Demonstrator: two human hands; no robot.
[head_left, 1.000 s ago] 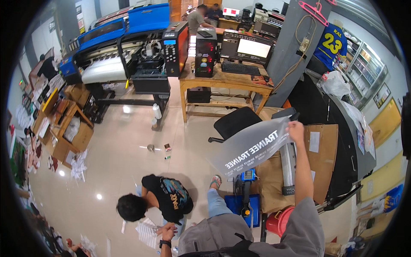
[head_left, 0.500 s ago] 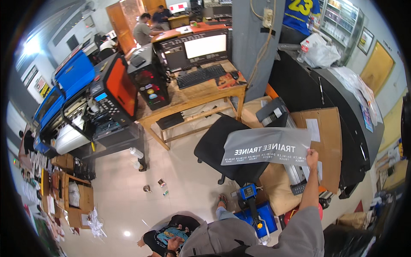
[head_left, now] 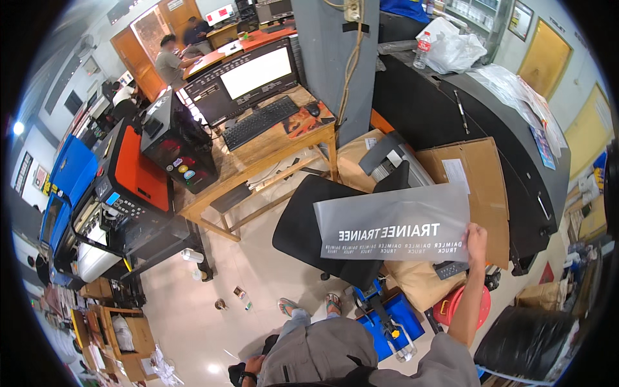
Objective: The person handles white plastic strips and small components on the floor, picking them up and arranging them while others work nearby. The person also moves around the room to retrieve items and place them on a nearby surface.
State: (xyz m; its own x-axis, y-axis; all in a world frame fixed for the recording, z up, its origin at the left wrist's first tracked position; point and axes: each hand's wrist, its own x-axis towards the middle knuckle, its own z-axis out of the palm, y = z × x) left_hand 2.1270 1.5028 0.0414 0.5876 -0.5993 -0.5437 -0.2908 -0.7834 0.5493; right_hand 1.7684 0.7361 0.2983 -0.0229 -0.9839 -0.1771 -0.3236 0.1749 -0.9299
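My right hand [head_left: 476,241] grips the right edge of a translucent grey film sheet [head_left: 393,209] between thumb and fingers. White mirrored lettering runs across the sheet, which hangs out to the left in front of a black office chair [head_left: 309,209]. Low at my left side, my left hand [head_left: 254,365], with a dark band at the wrist, is closed on a black T-shirt [head_left: 237,373]. My body and the lower edge hide most of the shirt, and its print is out of sight now.
A wooden desk [head_left: 258,161] carries a monitor, keyboard and computer tower. Left of it stands a large printer [head_left: 119,200]. A blue-based machine [head_left: 412,316], a red round object [head_left: 465,306] and cardboard [head_left: 483,193] lie to my right. Two people [head_left: 171,61] sit far behind.
My view has turned right, and I stand nearer the chair. The film sheet is still in my right hand. The T-shirt has dropped back beside my body, its print no longer showing.
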